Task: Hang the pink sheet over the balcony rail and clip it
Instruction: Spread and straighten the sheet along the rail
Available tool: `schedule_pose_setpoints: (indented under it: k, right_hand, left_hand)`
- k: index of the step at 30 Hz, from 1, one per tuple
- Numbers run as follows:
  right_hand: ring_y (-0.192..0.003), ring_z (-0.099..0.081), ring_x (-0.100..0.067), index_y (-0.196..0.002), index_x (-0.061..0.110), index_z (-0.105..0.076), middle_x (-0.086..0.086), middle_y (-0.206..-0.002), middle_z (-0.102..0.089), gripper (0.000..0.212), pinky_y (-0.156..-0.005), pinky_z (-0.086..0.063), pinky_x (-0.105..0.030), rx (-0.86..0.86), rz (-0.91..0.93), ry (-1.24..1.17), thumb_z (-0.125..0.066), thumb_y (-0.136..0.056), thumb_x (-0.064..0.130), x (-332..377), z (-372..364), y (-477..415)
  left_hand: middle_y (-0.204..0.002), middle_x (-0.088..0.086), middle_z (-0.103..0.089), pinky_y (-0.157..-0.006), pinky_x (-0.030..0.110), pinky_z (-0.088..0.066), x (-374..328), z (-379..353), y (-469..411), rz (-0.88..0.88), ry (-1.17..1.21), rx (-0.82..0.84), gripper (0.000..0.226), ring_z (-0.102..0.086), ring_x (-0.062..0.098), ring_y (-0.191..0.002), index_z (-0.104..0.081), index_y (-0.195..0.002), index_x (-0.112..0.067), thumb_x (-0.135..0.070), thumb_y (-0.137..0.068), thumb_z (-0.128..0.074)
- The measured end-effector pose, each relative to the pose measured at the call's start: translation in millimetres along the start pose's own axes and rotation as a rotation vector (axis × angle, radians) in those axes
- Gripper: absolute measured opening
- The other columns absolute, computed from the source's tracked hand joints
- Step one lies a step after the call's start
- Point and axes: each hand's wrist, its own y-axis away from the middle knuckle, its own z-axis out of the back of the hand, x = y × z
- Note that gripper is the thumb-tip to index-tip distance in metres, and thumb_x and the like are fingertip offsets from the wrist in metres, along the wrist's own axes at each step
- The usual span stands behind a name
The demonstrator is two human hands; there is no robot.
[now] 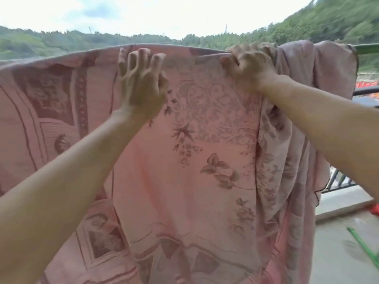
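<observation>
Pink sheet (184,160) draped over green rail (367,49); left hand (141,83) spread flat w/ fingers wide, right hand (248,66) gripping top fold.

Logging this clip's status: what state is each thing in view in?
Sheet: draped over the rail, bunched at its right end, no clip visible.
Rail: mostly covered, bare green stretch at far right.
Left hand: fingers spread, pressing the sheet's top.
Right hand: closed, gripping the sheet's top edge.

green rail (367,49), pink sheet (184,160) draped over it, bunched at right
</observation>
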Motion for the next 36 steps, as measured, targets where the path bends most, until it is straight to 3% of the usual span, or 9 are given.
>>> schedule_pose_setpoints:
  k: [6, 10, 14, 17, 20, 22, 27, 32, 36]
  right_hand:
    - [-0.126, -0.039, -0.03, -0.131, 0.018, -0.049, -0.009, -0.135, -0.046, 0.052, -0.104, -0.033, -0.048, -0.375, -0.14, 0.076, -0.051, -0.089, 0.048, -52, 20, 60]
    - [-0.134, -0.032, -0.036, -0.145, 0.016, -0.029, -0.017, -0.149, -0.029, 0.091, -0.104, -0.033, -0.05, -0.283, -0.574, 0.031, -0.06, -0.076, 0.068, -106, 38, 98]
    - [-0.127, -0.046, -0.032, -0.147, 0.008, -0.026, -0.016, -0.141, -0.044, 0.106, -0.101, -0.04, -0.044, -0.186, -0.737, -0.159, -0.072, -0.069, 0.063, -134, 41, 107]
    - [-0.09, -0.065, -0.02, -0.124, 0.006, -0.059, -0.007, -0.102, -0.069, 0.066, -0.083, -0.052, -0.035, -0.193, -0.624, -0.367, -0.074, -0.076, 0.049, -139, 43, 93]
    - [-0.049, -0.05, 0.003, -0.079, 0.005, -0.074, 0.013, -0.059, -0.064, 0.03, -0.052, -0.039, -0.014, -0.265, -0.384, -0.408, -0.068, -0.086, 0.033, -138, 52, 72]
    - [-0.048, -0.049, -0.001, -0.073, 0.005, -0.071, 0.009, -0.059, -0.065, 0.035, -0.048, -0.036, -0.019, -0.31, -0.249, -0.404, -0.061, -0.091, 0.034, -138, 63, 61]
    - [-0.075, -0.061, -0.01, -0.102, 0.018, -0.07, 0.002, -0.097, -0.071, 0.046, -0.062, -0.044, -0.02, -0.317, -0.034, -0.201, -0.055, -0.086, 0.058, -169, 74, 59]
    - [-0.124, -0.043, -0.023, -0.134, 0.017, -0.049, -0.005, -0.14, -0.046, 0.096, -0.098, -0.036, -0.047, -0.222, 0.062, 0.033, -0.048, -0.066, 0.085, -187, 44, 54]
    - [-0.069, -0.059, -0.022, -0.08, 0.015, -0.066, -0.002, -0.075, -0.063, 0.037, -0.07, -0.045, -0.033, -0.346, 0.206, -0.031, -0.059, -0.089, 0.05, -190, 47, 14]
  left_hand:
    - [-0.129, 0.01, -0.05, -0.114, 0.049, -0.02, -90, -32, -29, -0.206, 0.145, 0.152, 0.045, -0.043, 0.028, -0.122, -0.049, -0.132, -0.016, -0.037, -0.092, -0.046]
    - [-0.126, 0.012, -0.048, -0.107, 0.048, -0.024, -116, -50, -43, -0.237, 0.092, 0.178, 0.05, -0.043, 0.03, -0.118, -0.046, -0.133, -0.019, -0.049, -0.092, -0.043]
    - [-0.127, 0.012, -0.047, -0.103, 0.046, -0.028, -151, -56, -53, -0.266, 0.161, 0.173, 0.051, -0.043, 0.03, -0.117, -0.044, -0.136, -0.02, -0.048, -0.094, -0.041]
    - [-0.129, 0.011, -0.046, -0.104, 0.047, -0.029, -175, -63, -62, -0.311, 0.243, 0.191, 0.059, -0.044, 0.028, -0.119, -0.034, -0.142, -0.025, -0.048, -0.09, -0.05]
    - [-0.129, 0.012, -0.043, -0.098, 0.046, -0.035, -190, -71, -78, -0.394, 0.192, 0.236, 0.071, -0.045, 0.027, -0.116, -0.026, -0.145, -0.034, -0.051, -0.085, -0.058]
    - [-0.125, 0.012, -0.045, -0.094, 0.044, -0.037, -201, -74, -90, -0.404, 0.15, 0.245, 0.066, -0.046, 0.026, -0.112, -0.037, -0.141, -0.037, -0.051, -0.083, -0.064]
    - [-0.088, -0.001, -0.06, -0.062, 0.027, -0.038, -226, -79, -124, -0.398, 0.305, 0.064, 0.014, -0.056, 0.016, -0.075, -0.073, -0.096, -0.02, -0.027, -0.089, -0.064]
    - [-0.082, -0.002, -0.067, -0.068, 0.035, -0.053, -223, -92, -168, 0.052, 0.501, -0.125, 0.012, -0.062, 0.02, -0.076, -0.074, -0.088, -0.019, -0.019, -0.083, -0.062]
    - [-0.079, -0.001, -0.066, -0.061, 0.029, -0.044, -222, -93, -186, 0.343, 0.519, -0.199, 0.012, -0.057, 0.016, -0.075, -0.071, -0.084, -0.019, -0.022, -0.086, -0.059]
